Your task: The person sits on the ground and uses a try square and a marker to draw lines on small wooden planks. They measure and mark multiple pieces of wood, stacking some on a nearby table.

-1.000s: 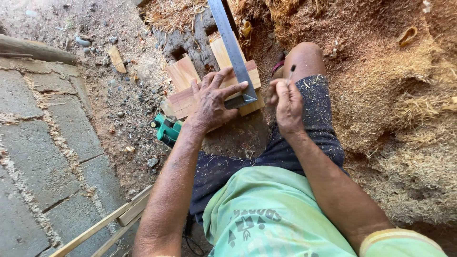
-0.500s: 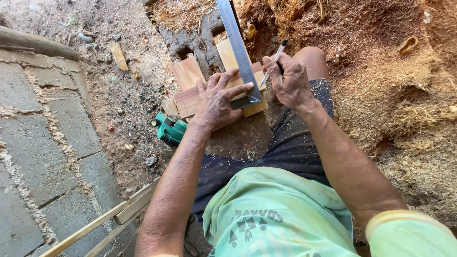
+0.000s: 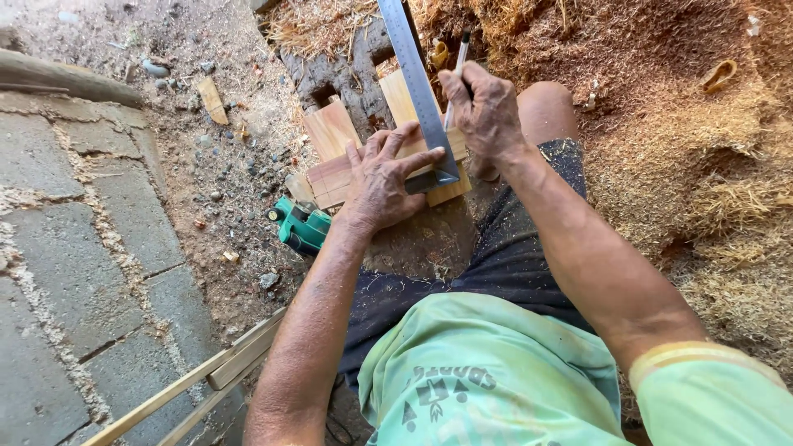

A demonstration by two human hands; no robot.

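My left hand (image 3: 382,176) lies flat, fingers spread, on a metal try square (image 3: 419,91) and the light wooden block (image 3: 337,178) under it. The square's steel blade runs away from me across a second wooden piece (image 3: 398,93). My right hand (image 3: 486,110) is closed around a pencil (image 3: 458,59), whose tip sits beside the blade's right edge. My bare right knee (image 3: 545,107) is just right of that hand.
A green power tool (image 3: 301,225) lies on the dirt left of the block. Another wood piece (image 3: 331,128) and a small offcut (image 3: 212,99) lie nearby. Paving slabs (image 3: 74,248) fill the left. Wood shavings (image 3: 686,132) cover the right. Thin wooden strips (image 3: 206,372) lie at bottom left.
My right hand has lifted off my knee, taken up a pencil and moved up to the blade of the square. My left hand has stayed pressed on the square.
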